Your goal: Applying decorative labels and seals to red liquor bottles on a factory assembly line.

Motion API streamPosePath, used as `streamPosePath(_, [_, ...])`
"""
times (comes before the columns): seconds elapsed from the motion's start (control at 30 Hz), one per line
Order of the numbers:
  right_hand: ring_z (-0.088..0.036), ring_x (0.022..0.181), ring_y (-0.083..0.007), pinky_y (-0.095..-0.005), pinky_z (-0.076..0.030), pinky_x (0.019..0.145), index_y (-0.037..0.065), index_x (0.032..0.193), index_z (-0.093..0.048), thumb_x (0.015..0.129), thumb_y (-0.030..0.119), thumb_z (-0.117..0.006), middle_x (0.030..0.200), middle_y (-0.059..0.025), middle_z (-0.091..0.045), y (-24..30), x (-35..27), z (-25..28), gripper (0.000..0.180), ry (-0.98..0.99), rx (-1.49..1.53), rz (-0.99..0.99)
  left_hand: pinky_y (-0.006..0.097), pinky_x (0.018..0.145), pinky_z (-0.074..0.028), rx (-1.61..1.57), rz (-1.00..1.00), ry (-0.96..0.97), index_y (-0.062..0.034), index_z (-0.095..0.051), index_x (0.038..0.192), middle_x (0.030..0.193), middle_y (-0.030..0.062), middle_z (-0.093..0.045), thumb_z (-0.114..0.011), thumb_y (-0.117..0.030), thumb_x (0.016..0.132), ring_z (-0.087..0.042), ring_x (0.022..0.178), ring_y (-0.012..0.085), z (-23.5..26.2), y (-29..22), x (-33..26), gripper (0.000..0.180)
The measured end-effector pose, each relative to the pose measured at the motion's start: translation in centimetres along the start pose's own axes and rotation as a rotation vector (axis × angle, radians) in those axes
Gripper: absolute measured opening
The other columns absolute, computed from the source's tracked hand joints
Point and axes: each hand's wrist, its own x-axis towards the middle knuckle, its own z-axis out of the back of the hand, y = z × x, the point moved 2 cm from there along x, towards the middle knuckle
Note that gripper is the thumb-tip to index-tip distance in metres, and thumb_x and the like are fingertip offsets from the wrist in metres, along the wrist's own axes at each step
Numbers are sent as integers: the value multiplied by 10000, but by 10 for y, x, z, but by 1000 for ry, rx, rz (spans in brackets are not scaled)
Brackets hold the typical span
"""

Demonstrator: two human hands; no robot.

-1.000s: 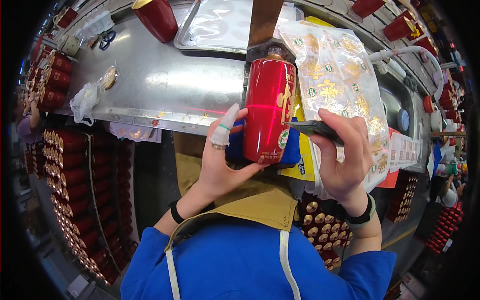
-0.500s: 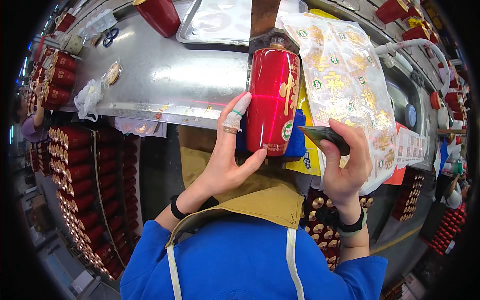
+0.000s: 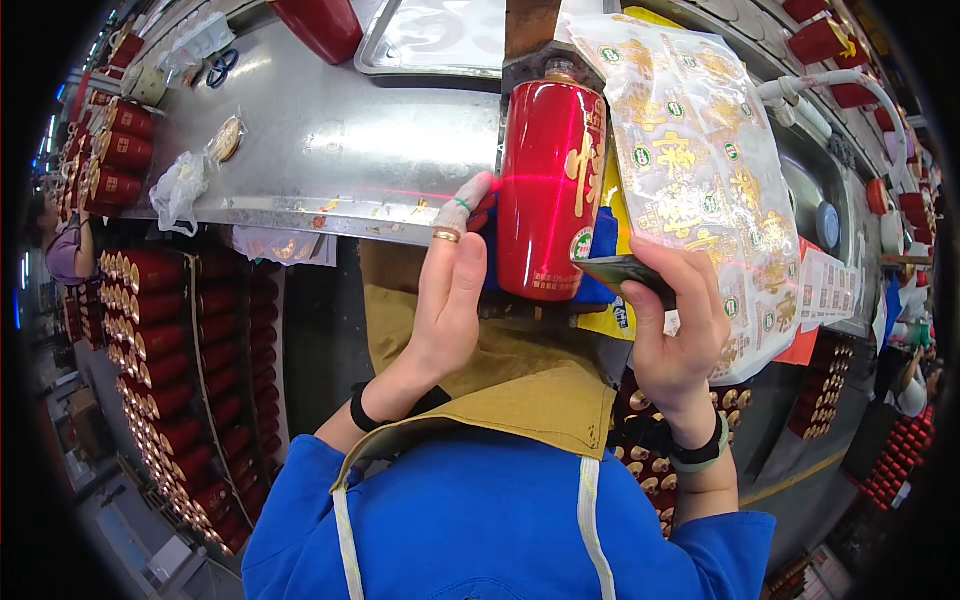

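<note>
A glossy red bottle (image 3: 545,185) with gold characters and a small round green emblem lies on a blue cloth (image 3: 603,245), its neck pointing away from me. My left hand (image 3: 450,290) is at its left side, fingers stretched out and thumb lifted off the bottle. One of its fingers wears a white finger cover, and another has a gold ring. Between the thumb and fingers of my right hand (image 3: 685,325) is a dark, flat scraper (image 3: 630,275). Its tip is at the emblem near the bottle's base. A red laser line crosses the bottle.
Transfer sheets (image 3: 690,180) with gold print lie right of the bottle. A metal tray (image 3: 430,45) and another red bottle (image 3: 320,25) stand at the back. A plastic bag (image 3: 180,195) and scissors (image 3: 222,68) are on the left of the metal table (image 3: 300,140). Racks of red bottles (image 3: 165,380) stand below.
My left thumb has come off the bottle's base. The bottle has turned slightly, its print shifting right. My right hand has brought the scraper left, onto the emblem.
</note>
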Motion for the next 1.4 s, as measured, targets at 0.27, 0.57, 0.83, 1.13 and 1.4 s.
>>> streamPosePath(0.27, [-645,812,-269,-373,-508,726,25,1191,-722,779,-29,-764,976,-104,-713,12,19,-13,417,35,-29,143,427,1014,-537,499,-579,75,-25,-731,1200,1364,191,-573,-813,-180,858,-586,1255,367,11,-5,-28,385])
streamPosePath(0.57, [-604,785,-222,-358,-458,689,28,1191,-710,773,59,-729,931,-54,-650,20,29,-29,420,205,-182,234,422,901,-590,694,-701,-9,-56,-756,1101,1286,179,-616,-918,-150,716,-663,1127,380,2,-2,-30,428])
streamPosePath(0.83, [-621,778,-236,-363,-470,677,17,1158,-718,789,17,-720,940,-70,-679,15,40,-31,369,90,-262,265,406,866,-630,736,-711,15,-93,-769,1098,1253,152,-649,-884,-99,715,-668,1112,349,3,-7,-25,401])
streamPosePath(1.13, [-665,860,-274,-357,-538,774,-6,1159,-712,846,-66,-754,997,-139,-716,7,39,-6,321,-83,-63,3,406,872,-634,760,-777,12,-111,-771,1151,1251,143,-649,-869,-54,708,-660,1124,339,8,4,-22,458])
streamPosePath(1.4, [-655,950,-224,-320,-509,866,-9,1256,-616,998,-9,-579,1080,-120,-671,-3,24,-19,261,-63,245,-204,416,1143,-403,342,-252,14,38,-545,1429,1493,189,-467,-836,-142,833,-493,1371,334,11,-3,-15,688])
